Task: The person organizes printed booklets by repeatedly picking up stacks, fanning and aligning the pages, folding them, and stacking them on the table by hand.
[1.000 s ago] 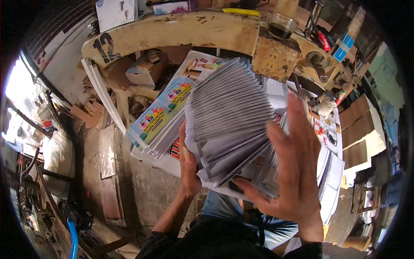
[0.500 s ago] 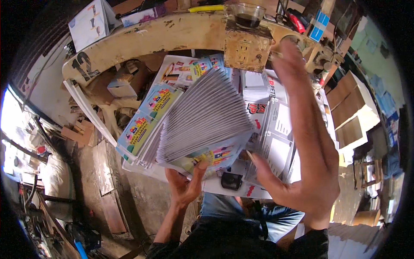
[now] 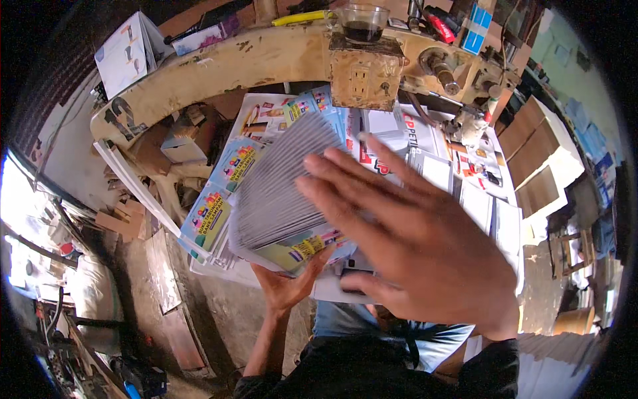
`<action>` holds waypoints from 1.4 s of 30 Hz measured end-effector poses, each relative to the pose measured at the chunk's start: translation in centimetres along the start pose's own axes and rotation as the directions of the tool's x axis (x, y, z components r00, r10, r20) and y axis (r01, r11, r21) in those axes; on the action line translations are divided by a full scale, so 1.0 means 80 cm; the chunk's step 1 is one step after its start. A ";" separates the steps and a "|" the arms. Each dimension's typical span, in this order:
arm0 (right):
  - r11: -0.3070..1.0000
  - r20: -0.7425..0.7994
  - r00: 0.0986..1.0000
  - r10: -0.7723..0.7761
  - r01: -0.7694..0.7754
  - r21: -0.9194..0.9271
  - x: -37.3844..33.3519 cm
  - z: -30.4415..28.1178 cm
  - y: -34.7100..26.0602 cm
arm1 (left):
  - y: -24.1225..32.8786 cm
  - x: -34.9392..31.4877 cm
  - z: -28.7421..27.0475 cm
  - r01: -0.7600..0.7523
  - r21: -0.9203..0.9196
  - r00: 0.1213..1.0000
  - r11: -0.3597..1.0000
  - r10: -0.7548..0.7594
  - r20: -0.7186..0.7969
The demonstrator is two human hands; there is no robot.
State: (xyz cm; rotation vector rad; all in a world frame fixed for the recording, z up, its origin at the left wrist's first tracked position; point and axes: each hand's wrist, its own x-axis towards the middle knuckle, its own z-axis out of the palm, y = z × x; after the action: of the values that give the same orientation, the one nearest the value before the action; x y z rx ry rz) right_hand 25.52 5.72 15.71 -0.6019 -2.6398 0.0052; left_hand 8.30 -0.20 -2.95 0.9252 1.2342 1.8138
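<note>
My left hand (image 3: 287,287) grips a thick fanned stack of printed paper sheets (image 3: 279,199) from below, thumb over its near edge. The sheets show grey edges and a colourful print on the top and bottom sheet. My right hand (image 3: 412,246) hovers flat above the stack's right side with fingers spread, holding nothing. It covers part of the stack and the work surface behind it. Under the stack lie more colourful printed sheets (image 3: 219,199) spread on a white board.
A worn cream machine frame (image 3: 266,60) arches across the top, with a socket box (image 3: 362,73) and a glass of dark liquid (image 3: 362,23) on it. White printed stacks (image 3: 478,199) lie to the right, brown boards (image 3: 531,153) further right. Dirty floor with scraps lies at left.
The stack has tilted and shifted left. My right hand has swung from the stack's right edge across it and now spreads flat over it, much closer to the camera.
</note>
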 end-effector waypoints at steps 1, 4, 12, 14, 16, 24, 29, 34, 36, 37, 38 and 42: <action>0.999 0.081 0.997 -0.018 0.016 0.027 0.001 -0.007 0.007 | -0.001 -0.001 0.003 0.004 -0.020 1.000 1.000 -0.004 -0.008; 0.990 -0.382 0.924 0.001 0.054 0.134 0.047 0.016 0.023 | -0.023 0.001 -0.008 -0.078 0.018 0.997 0.997 0.078 0.008; 0.971 -0.253 0.966 -0.055 0.110 0.211 0.040 0.002 0.065 | -0.024 0.022 0.014 -0.132 -0.050 0.965 0.990 0.140 0.220; 0.194 -0.169 0.924 0.343 0.106 0.975 0.035 0.043 0.097 | -0.020 0.023 -0.015 -0.124 0.012 0.974 0.992 0.119 0.194; -0.154 -0.080 0.850 0.520 0.185 0.971 0.013 0.096 0.123 | -0.032 0.031 -0.022 -0.104 -0.011 0.962 0.994 0.104 0.251; -0.841 0.160 0.937 0.310 0.192 0.505 -0.030 0.197 0.069 | -0.004 0.033 -0.027 0.082 0.113 0.969 0.990 -0.106 0.223; 0.342 -0.455 0.747 0.484 0.318 0.884 -0.034 0.218 0.030 | -0.019 0.033 -0.021 0.457 -0.429 0.875 0.779 -0.309 0.372; 0.257 0.087 0.895 0.437 -0.216 0.942 -0.065 0.187 0.055 | -0.024 0.040 -0.018 -0.105 0.071 0.991 0.992 0.099 0.088; 0.643 0.061 0.928 0.368 -0.301 0.704 -0.057 0.171 0.049 | -0.037 0.049 -0.027 -0.171 0.086 0.981 0.982 0.162 0.106; 0.641 0.063 0.929 0.366 -0.301 0.706 -0.053 0.175 0.050 | -0.037 0.048 -0.029 -0.170 0.088 0.982 0.982 0.160 0.103; 0.669 0.060 0.938 0.340 -0.287 0.686 -0.048 0.182 0.057 | -0.034 0.049 -0.029 -0.180 0.012 0.983 0.984 0.179 0.024; 0.699 -0.124 0.965 0.233 -0.077 0.711 -0.020 0.173 0.060 | -0.029 0.036 -0.034 -0.189 -0.516 0.972 0.836 0.083 -0.222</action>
State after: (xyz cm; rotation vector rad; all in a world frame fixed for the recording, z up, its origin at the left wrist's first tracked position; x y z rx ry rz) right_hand 23.08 10.63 2.04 -0.5061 -2.1245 0.9159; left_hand 4.98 1.80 -5.44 0.5363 0.7022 2.2425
